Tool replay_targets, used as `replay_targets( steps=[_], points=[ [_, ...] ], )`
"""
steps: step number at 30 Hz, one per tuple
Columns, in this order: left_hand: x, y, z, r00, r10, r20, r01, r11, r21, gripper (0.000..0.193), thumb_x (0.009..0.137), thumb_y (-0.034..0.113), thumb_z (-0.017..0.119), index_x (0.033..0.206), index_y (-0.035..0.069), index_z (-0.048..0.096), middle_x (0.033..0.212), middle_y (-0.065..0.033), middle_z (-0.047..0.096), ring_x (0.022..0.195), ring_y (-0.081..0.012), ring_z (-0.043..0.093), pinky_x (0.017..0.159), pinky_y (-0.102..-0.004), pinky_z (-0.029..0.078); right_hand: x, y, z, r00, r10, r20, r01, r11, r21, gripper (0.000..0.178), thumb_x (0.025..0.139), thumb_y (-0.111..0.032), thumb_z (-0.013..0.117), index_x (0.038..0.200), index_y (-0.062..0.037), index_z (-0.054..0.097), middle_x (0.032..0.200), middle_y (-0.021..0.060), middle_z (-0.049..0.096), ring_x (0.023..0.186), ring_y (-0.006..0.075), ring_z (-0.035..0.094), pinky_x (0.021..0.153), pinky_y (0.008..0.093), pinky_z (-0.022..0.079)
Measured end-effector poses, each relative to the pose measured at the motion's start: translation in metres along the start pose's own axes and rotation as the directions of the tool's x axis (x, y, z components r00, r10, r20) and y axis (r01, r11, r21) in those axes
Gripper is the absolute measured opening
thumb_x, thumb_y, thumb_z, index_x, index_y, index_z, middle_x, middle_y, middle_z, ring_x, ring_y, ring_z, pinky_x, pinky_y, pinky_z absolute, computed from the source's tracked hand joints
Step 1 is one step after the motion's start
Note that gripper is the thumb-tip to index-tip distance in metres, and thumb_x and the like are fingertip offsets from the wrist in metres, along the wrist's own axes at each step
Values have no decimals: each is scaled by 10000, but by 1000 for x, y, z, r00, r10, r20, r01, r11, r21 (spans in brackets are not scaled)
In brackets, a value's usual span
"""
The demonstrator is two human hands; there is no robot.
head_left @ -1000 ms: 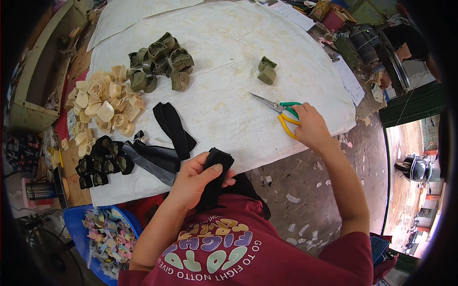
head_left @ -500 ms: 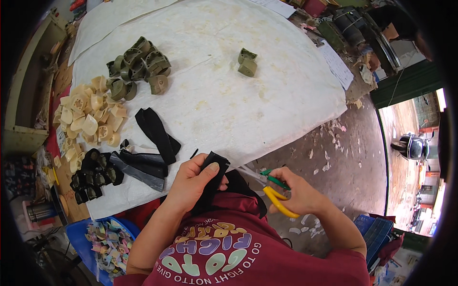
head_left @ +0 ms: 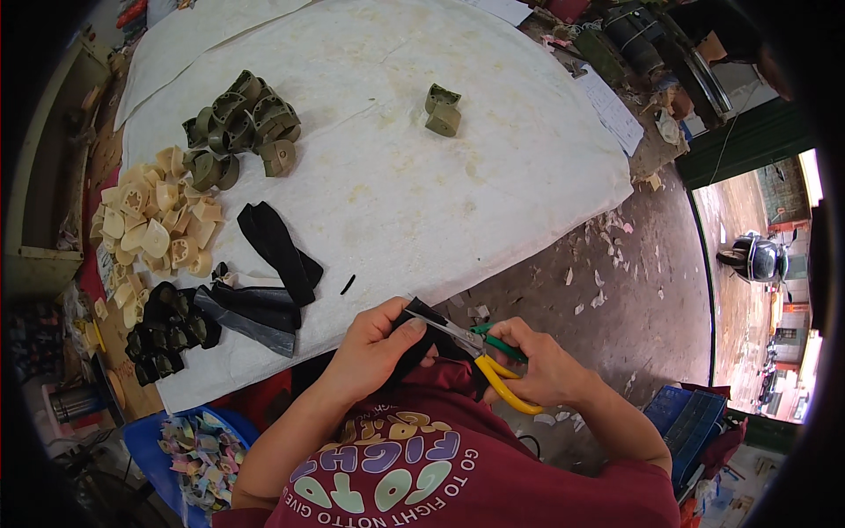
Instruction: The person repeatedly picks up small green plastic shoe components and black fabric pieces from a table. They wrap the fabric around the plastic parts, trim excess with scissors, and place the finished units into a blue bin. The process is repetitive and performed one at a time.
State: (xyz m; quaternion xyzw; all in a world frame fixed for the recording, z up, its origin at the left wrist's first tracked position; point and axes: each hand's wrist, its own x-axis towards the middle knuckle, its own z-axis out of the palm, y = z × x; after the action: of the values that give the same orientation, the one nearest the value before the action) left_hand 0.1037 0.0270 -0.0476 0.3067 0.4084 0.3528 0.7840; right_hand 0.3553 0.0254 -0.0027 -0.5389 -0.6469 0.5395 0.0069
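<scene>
My left hand (head_left: 374,352) pinches a piece of black fabric (head_left: 429,310) over my lap, at the table's near edge. My right hand (head_left: 550,368) grips scissors (head_left: 459,333) with one green handle and one yellow handle. Their blades lie across the upper edge of the fabric, close to my left thumb. A thin black scrap (head_left: 349,284) rests on the table just beyond my left hand. Farther left are a folded black fabric strip (head_left: 275,242) and dark grey strips (head_left: 251,317). Part of the held fabric is hidden behind my left hand.
The white-covered table (head_left: 378,202) carries cream plastic pieces (head_left: 157,220), olive-green pieces (head_left: 242,123), a separate olive pair (head_left: 443,112) and black-covered pieces (head_left: 167,326). A blue bin (head_left: 145,440) of colourful scraps stands at lower left. Blue crates (head_left: 682,427) stand at lower right.
The scissors have moved left, bringing their blades from beside the fabric onto its edge. Their handles are closer together. My left hand has turned the fabric, and the whole view has shifted slightly.
</scene>
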Motion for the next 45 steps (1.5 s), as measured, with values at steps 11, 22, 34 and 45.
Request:
replay_targets(
  steps=[11, 22, 34, 45],
  points=[
    [0, -6, 9, 997, -83, 10, 80, 985, 156, 162, 988, 141, 494, 984, -2, 570, 769, -79, 651, 677, -125, 627, 652, -254, 526, -9, 15, 15, 991, -38, -132, 24, 994, -107, 446, 815, -318, 742, 1038, -27, 488, 741, 133, 650, 664, 294, 671, 607, 367, 514],
    [1, -11, 15, 996, -94, -7, 94, 972, 217, 177, 988, 151, 495, 971, -5, 576, 740, -68, 644, 649, -113, 620, 618, -247, 522, -15, 29, 28, 994, 67, -81, -70, 997, -24, 526, 753, -250, 798, 1086, -26, 458, 830, 120, 639, 746, 176, 627, 697, 333, 509],
    [-2, -15, 17, 997, -80, -5, 79, 983, 165, 150, 978, 120, 505, 937, -1, 583, 693, -17, 613, 602, -60, 558, 562, -220, 460, -14, 22, 24, 994, 105, 11, -105, 994, 29, 591, 745, -388, 803, 1074, -35, 462, 808, 116, 620, 723, 210, 622, 658, 353, 495],
    [1, -20, 19, 996, -91, 22, 85, 980, 179, 134, 975, 106, 499, 936, 7, 580, 679, -5, 597, 589, -58, 537, 556, -220, 448, -19, 43, 42, 989, -33, -143, 28, 999, -32, 399, 832, -259, 728, 999, -28, 448, 703, 143, 620, 625, 315, 652, 572, 373, 495]
  ],
)
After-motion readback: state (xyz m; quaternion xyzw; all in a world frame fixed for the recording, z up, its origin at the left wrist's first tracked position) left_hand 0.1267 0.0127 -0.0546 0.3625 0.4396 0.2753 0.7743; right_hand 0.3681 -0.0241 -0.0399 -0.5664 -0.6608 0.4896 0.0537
